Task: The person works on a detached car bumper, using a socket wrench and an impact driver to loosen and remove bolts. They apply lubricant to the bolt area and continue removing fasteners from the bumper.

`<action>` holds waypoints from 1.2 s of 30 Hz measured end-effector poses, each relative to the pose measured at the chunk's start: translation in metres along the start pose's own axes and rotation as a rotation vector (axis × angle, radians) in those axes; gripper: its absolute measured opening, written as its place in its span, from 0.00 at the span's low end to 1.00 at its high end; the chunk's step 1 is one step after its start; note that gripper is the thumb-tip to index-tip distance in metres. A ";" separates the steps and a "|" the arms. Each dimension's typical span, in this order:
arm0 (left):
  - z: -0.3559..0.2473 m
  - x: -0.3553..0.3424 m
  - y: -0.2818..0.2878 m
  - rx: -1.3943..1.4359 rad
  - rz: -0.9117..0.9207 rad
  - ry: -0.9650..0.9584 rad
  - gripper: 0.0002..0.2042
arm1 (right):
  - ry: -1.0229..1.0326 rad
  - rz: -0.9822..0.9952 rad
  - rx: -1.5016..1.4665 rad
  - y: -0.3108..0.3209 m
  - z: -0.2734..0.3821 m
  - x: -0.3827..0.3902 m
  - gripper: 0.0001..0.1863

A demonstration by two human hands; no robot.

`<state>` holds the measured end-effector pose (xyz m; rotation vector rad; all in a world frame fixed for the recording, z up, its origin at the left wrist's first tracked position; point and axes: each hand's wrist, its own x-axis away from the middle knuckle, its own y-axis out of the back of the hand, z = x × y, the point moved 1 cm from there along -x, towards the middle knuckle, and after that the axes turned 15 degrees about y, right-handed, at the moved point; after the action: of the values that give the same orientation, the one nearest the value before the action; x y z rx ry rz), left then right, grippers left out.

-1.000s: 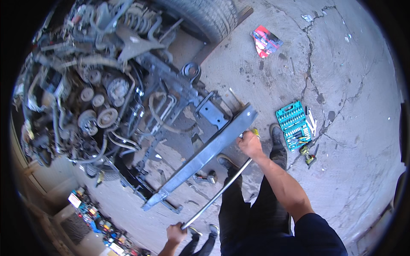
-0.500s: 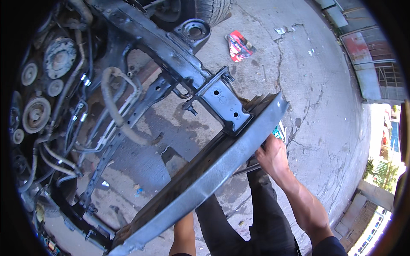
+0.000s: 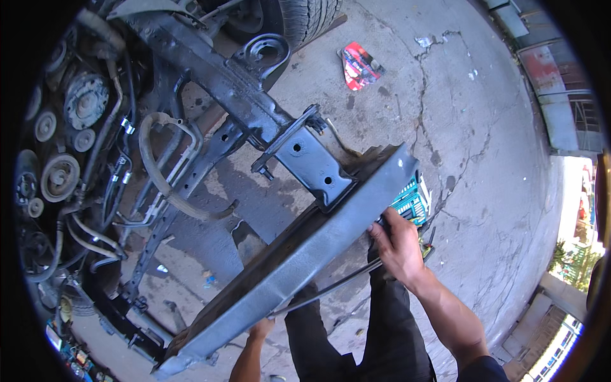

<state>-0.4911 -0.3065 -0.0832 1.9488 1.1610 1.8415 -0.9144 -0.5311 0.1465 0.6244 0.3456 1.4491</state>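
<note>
A long dark metal bumper beam [image 3: 305, 254] slants across the view in front of me, joined to the end of a black frame rail [image 3: 312, 162] by a bolted bracket. My right hand [image 3: 402, 251] is closed at the beam's near right edge, its fingers curled round a small dark thing I cannot make out. Below the beam's middle, my left hand [image 3: 259, 328] reaches up to its underside, with the fingers hidden behind the metal. A thin black cable or rod [image 3: 337, 290] runs between the two hands, over my legs.
A teal tool case [image 3: 414, 204] lies on the ground beyond my right hand. Pulleys [image 3: 60, 177] and hoses [image 3: 159, 172] of an engine fill the left side. A tire [image 3: 312, 22] stands at the top, near a red packet [image 3: 361, 65] on the cracked concrete [image 3: 490, 191].
The rail end and bracket have shifted left in view. My left hand has moved left along the beam. More of my right hand, the tool case and the thin black cable or rod now shows.
</note>
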 end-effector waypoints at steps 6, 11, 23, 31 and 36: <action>0.000 0.149 0.106 -0.213 0.174 0.387 0.15 | -0.058 0.098 -0.204 0.014 -0.012 -0.003 0.14; -0.167 0.361 0.304 -0.386 0.225 0.420 0.20 | -0.107 0.155 -0.610 0.012 -0.037 -0.008 0.16; -0.377 0.418 0.375 -0.330 0.215 0.474 0.14 | -0.507 0.407 -1.342 0.022 -0.054 -0.012 0.17; -0.184 0.306 0.233 -0.413 -0.191 0.295 0.17 | -0.549 0.355 -1.339 0.016 -0.055 -0.012 0.15; -0.107 0.211 0.168 -0.157 -0.203 0.063 0.11 | -0.499 0.151 -1.198 0.009 -0.054 0.001 0.15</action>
<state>-0.5448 -0.3165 0.2020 1.6354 1.1480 1.8383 -0.9525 -0.5200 0.1087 -0.0044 -0.9346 1.3045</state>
